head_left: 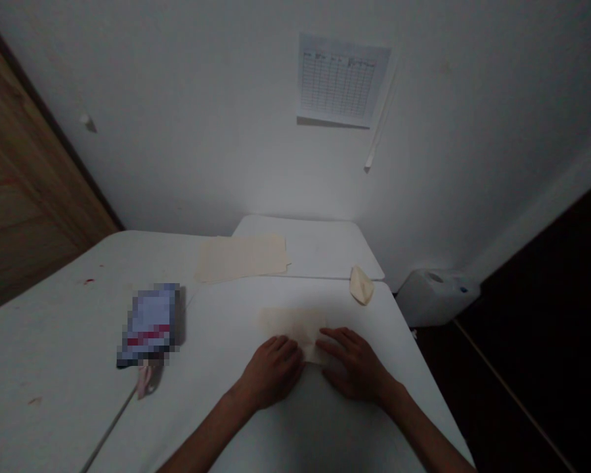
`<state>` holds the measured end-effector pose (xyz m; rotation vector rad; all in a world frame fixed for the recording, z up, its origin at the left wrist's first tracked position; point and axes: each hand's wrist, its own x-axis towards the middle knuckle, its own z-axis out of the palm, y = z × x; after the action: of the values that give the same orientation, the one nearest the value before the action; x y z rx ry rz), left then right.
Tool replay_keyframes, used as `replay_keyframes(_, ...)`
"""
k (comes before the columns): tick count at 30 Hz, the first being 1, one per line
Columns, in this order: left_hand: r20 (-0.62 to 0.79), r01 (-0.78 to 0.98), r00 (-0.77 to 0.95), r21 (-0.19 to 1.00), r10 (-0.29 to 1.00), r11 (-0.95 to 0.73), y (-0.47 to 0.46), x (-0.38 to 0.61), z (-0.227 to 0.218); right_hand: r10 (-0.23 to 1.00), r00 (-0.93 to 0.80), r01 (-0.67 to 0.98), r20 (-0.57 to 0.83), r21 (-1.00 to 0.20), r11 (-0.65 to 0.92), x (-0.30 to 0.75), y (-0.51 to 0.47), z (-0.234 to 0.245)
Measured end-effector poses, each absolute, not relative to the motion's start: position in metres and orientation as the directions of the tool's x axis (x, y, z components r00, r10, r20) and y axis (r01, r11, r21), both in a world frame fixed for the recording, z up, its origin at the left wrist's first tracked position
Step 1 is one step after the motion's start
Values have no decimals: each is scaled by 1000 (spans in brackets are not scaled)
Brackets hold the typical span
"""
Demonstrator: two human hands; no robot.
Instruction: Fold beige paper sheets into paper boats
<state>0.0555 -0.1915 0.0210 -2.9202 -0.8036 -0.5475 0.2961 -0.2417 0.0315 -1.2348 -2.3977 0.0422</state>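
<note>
A thin cream sheet of paper (280, 320) lies on the white table in front of me, creased near its middle. My left hand (277, 368) is closed at the sheet's near left part, its fingers curled together with the paper at their tips. My right hand (353, 362) rests over the right part, fingers stretched and slightly apart, fingertips touching the paper. Beyond my right hand, a small folded piece of cream paper (361, 286) sits near the table's right edge. Farther back on the left lies a stack of flat cream sheets (241, 257).
A blurred blue item (150, 322) with a red band lies left on the table (69, 315), a cord running from it. A white plastic container (436, 295) stands on the floor beyond the right edge. A printed chart (343, 80) hangs on the wall.
</note>
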Motion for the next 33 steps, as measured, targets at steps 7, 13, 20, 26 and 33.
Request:
replay_keyframes(7, 334, 483, 794, 160, 508, -861, -192, 51, 22, 713, -569, 767, 410, -49, 640, 299, -233, 21)
replay_keyframes(13, 382, 458, 751, 285, 538, -842, -185, 48, 23, 701, -640, 713, 315, -98, 695, 297, -233, 27)
replay_keyframes(20, 394, 436, 705, 416, 590, -798, -186, 51, 21, 772, -563, 691, 293, -346, 635, 292, -221, 41)
replay_keyframes(26, 364, 366, 735, 499, 573, -786, -187, 51, 25, 865, -421, 684, 273, -530, 501, 284, -206, 45)
replay_keyframes(33, 342, 362, 739, 525, 580, -771, -189, 48, 31, 943, -258, 622, 211, -710, 329, 277, -190, 29)
